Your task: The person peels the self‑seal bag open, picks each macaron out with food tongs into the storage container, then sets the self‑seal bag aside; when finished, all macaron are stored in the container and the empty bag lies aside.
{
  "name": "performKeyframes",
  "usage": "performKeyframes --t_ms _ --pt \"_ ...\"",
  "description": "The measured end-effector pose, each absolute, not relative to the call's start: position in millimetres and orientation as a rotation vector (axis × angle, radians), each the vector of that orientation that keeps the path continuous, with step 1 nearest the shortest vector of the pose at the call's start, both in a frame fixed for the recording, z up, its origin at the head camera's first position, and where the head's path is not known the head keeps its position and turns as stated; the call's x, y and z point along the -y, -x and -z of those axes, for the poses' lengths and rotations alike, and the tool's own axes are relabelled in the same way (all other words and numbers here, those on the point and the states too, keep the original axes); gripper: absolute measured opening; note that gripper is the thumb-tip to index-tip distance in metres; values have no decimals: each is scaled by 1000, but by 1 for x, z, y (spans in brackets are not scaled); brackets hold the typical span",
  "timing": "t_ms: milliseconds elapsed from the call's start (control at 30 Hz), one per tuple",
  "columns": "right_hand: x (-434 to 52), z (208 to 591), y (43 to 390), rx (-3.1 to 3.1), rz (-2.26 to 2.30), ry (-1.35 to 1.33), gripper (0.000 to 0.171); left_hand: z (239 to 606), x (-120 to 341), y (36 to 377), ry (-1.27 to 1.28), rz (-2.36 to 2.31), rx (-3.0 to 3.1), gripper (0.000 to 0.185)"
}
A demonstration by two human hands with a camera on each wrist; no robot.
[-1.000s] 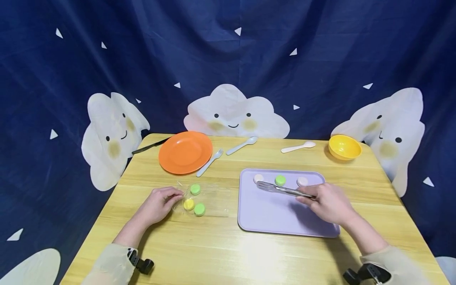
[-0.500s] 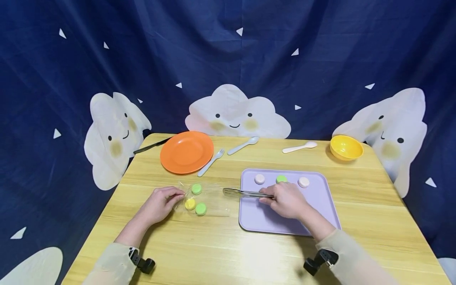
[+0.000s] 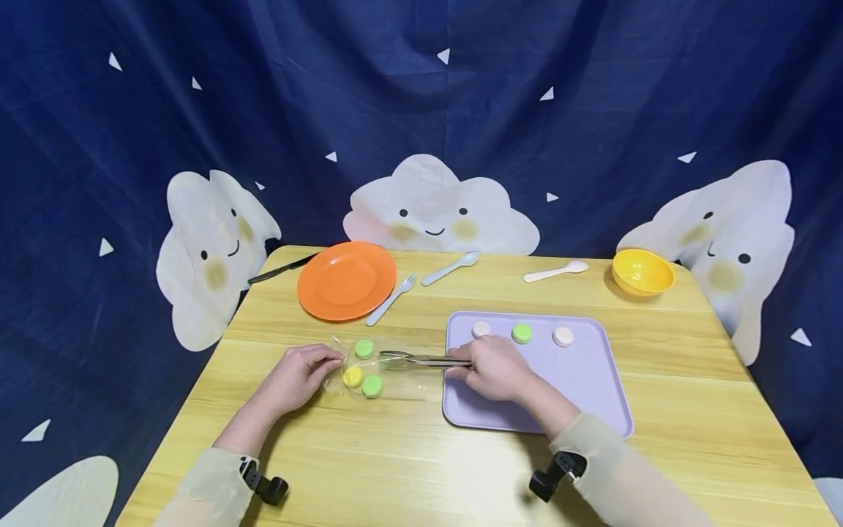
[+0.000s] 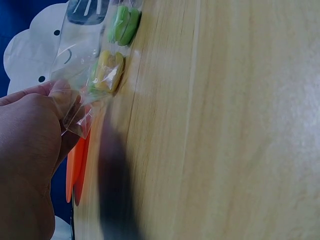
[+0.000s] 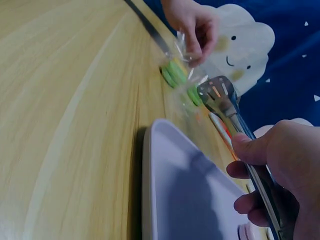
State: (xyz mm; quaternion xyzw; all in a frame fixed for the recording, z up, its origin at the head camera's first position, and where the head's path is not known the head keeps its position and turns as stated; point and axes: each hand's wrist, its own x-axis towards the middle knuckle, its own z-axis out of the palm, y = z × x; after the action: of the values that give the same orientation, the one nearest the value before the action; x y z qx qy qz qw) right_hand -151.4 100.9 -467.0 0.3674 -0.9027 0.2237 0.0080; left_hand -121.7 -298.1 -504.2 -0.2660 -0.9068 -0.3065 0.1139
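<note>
My left hand (image 3: 299, 377) pinches the gathered left end of a clear plastic bag (image 3: 405, 388). In the bag lie two green macarons (image 3: 372, 386) and a yellow macaron (image 3: 353, 377), also visible in the left wrist view. My right hand (image 3: 494, 366) grips metal tongs (image 3: 431, 361) above the left part of a lilac tray (image 3: 540, 413). Their slotted head (image 5: 218, 92) overlaps the bag just right of the macarons; a greenish tint shows there, and I cannot tell whether they hold anything. Along the tray's far side sit a green macaron (image 3: 522, 333) and two pale pink macarons (image 3: 563, 337).
Behind the bag are an orange plate (image 3: 346, 282), a black knife (image 3: 279, 271) and a pale blue fork (image 3: 391, 300). A pale blue spoon (image 3: 451, 269), a pinkish spoon (image 3: 556, 271) and a yellow bowl (image 3: 643, 273) line the table's far edge, before a dark blue curtain (image 3: 408, 88).
My right hand has moved left with the tongs, from over the tray's macarons until their head reaches the bag. The left hand stays at the bag's end.
</note>
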Motion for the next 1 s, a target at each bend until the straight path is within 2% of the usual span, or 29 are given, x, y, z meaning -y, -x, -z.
performKeyframes --t_ms 467,800,1000 --pt "-78 475 150 2881 -677 -1301 34 503 297 120 795 909 2652 13" --pt "-77 477 147 2816 -593 -1348 23 502 296 120 781 906 2675 13" --pt "-89 469 148 2819 -587 -1301 25 502 297 119 769 897 2684 12"
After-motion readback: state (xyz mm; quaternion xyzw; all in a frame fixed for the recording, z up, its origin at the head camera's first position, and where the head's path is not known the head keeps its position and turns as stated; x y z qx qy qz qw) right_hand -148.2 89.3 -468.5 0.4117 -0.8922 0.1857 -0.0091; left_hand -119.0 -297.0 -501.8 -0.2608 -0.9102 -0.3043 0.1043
